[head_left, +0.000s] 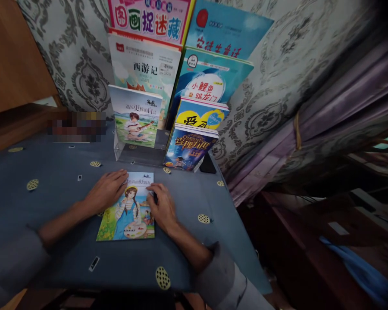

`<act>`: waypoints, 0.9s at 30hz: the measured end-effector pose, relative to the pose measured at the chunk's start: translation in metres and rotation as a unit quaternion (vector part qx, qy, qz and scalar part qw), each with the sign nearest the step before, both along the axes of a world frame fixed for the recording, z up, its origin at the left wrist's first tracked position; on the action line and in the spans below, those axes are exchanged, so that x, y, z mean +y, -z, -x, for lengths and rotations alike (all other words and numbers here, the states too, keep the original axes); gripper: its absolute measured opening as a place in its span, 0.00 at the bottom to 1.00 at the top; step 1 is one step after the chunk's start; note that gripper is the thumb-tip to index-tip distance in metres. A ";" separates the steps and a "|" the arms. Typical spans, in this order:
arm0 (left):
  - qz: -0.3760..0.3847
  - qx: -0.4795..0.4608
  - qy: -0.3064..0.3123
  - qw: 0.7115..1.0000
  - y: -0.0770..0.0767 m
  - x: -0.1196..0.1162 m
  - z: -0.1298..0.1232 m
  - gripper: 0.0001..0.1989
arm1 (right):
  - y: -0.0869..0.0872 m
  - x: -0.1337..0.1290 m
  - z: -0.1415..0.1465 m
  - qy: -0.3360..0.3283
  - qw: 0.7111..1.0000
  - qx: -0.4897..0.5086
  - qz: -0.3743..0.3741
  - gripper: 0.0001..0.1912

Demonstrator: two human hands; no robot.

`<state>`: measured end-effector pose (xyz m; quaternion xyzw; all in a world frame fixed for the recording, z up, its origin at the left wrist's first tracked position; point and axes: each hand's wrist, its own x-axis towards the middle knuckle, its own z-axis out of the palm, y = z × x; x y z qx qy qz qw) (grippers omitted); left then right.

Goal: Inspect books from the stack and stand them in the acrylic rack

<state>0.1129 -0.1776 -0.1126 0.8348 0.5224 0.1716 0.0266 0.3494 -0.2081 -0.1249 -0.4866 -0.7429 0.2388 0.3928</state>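
Note:
A thin picture-covered book (132,215) lies flat on the cloth, its cover showing a girl in a yellow hat and blue overalls with a paint palette. My left hand (108,189) rests along the book's upper left edge, fingers stretched forward and touching the cover. At the right edge is my right hand (162,207), its fingers bent, with a dark gap between thumb and forefinger; the fingertips touch the book's margin. Neither hand lifts the book. Just beyond stands a clear display rack (139,156) of upright books, the closest being a guitar-player book (137,116) and a dark blue book (189,150).
A blue tablecloth (61,193) with pineapple prints covers the table. A dark phone-like object (208,164) lies beside the rack. Blurred items (77,126) sit at the back left. Patterned wall covering and a purple curtain (271,142) stand behind; the table's edge drops off at right.

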 end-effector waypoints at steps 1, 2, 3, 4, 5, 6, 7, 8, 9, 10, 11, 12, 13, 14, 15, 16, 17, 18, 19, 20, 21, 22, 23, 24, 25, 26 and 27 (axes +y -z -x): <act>0.001 -0.009 0.012 1.000 0.000 0.002 -0.005 0.24 | -0.001 0.000 0.000 -0.002 1.000 0.000 0.002 0.14; 0.001 -0.018 0.024 1.000 0.001 0.005 -0.010 0.23 | -0.002 0.000 0.000 -0.003 1.000 0.000 0.003 0.14; 0.001 -0.026 0.036 0.999 0.003 0.007 -0.016 0.23 | -0.002 -0.001 0.000 -0.003 1.000 0.000 0.005 0.14; 0.000 -0.034 0.049 0.998 0.004 0.009 -0.021 0.23 | -0.003 -0.001 0.000 -0.003 1.000 0.000 0.007 0.14; -0.001 -0.045 0.061 0.997 0.006 0.011 -0.026 0.23 | -0.003 -0.001 0.000 -0.003 1.000 0.001 0.009 0.14; 0.000 -0.058 0.073 0.996 0.007 0.013 -0.031 0.23 | -0.004 -0.001 0.000 -0.004 1.000 0.001 0.011 0.14; 0.003 -0.072 0.085 0.994 0.009 0.015 -0.035 0.22 | -0.004 -0.001 0.000 -0.004 1.000 0.001 0.011 0.14; 0.006 -0.083 0.097 0.992 0.009 0.017 -0.039 0.22 | -0.004 -0.001 0.000 -0.005 1.000 -0.001 0.011 0.14; 0.010 -0.087 0.110 0.990 0.010 0.019 -0.043 0.22 | -0.004 -0.001 0.000 -0.006 1.000 -0.003 0.011 0.14; 0.013 -0.085 0.122 0.989 0.010 0.022 -0.046 0.22 | -0.004 0.000 0.000 -0.007 1.000 -0.006 0.010 0.14; 0.013 -0.077 0.133 0.988 0.009 0.024 -0.048 0.22 | -0.004 0.000 0.000 -0.007 1.000 -0.010 0.008 0.14; 0.012 -0.067 0.141 0.988 0.009 0.026 -0.050 0.22 | -0.004 0.000 0.000 -0.007 1.000 -0.014 0.006 0.15; 0.011 -0.056 0.146 0.988 0.009 0.028 -0.052 0.22 | -0.003 -0.001 0.000 -0.007 1.000 -0.019 0.004 0.15; 0.009 -0.049 0.149 0.988 0.009 0.030 -0.053 0.22 | -0.003 -0.001 -0.001 -0.007 1.000 -0.024 0.001 0.14; 0.008 -0.047 0.151 0.987 0.009 0.031 -0.054 0.22 | -0.003 -0.001 -0.001 -0.008 1.000 -0.030 -0.001 0.14; 0.006 -0.048 0.153 0.987 0.009 0.032 -0.054 0.22 | -0.003 -0.001 -0.001 -0.010 0.999 -0.037 -0.005 0.14; 0.005 -0.051 0.156 0.987 0.009 0.032 -0.054 0.23 | -0.002 -0.001 -0.001 -0.012 0.999 -0.045 -0.009 0.14; 0.004 -0.056 0.159 0.986 0.010 0.032 -0.054 0.23 | -0.002 -0.001 -0.001 -0.016 0.998 -0.054 -0.013 0.14; 0.003 -0.064 0.162 0.985 0.010 0.032 -0.054 0.23 | -0.002 0.000 -0.001 -0.019 0.998 -0.064 -0.017 0.15; 0.004 -0.075 0.165 0.983 0.010 0.032 -0.054 0.22 | -0.003 0.002 -0.001 -0.021 0.997 -0.076 -0.019 0.15; 0.006 -0.087 0.166 0.982 0.010 0.032 -0.053 0.22 | -0.003 0.004 -0.002 -0.022 0.996 -0.087 -0.020 0.16; 0.008 -0.101 0.165 0.981 0.011 0.032 -0.052 0.22 | -0.004 0.007 -0.002 -0.023 0.995 -0.098 -0.021 0.17; 0.012 -0.117 0.159 0.980 0.011 0.032 -0.051 0.22 | -0.005 0.011 -0.002 -0.025 0.994 -0.108 -0.021 0.17; 0.015 -0.132 0.152 0.979 0.012 0.032 -0.050 0.22 | -0.006 0.016 -0.002 -0.028 0.993 -0.116 -0.020 0.18; 0.019 -0.146 0.141 0.979 0.013 0.032 -0.050 0.22 | -0.006 0.021 -0.002 -0.030 0.992 -0.123 -0.019 0.19; 0.023 -0.159 0.129 0.979 0.015 0.033 -0.049 0.22 | -0.007 0.027 -0.003 -0.031 0.991 -0.129 -0.017 0.19; 0.028 -0.170 0.116 0.978 0.016 0.033 -0.048 0.22 | -0.006 0.032 -0.003 -0.031 0.991 -0.131 -0.014 0.19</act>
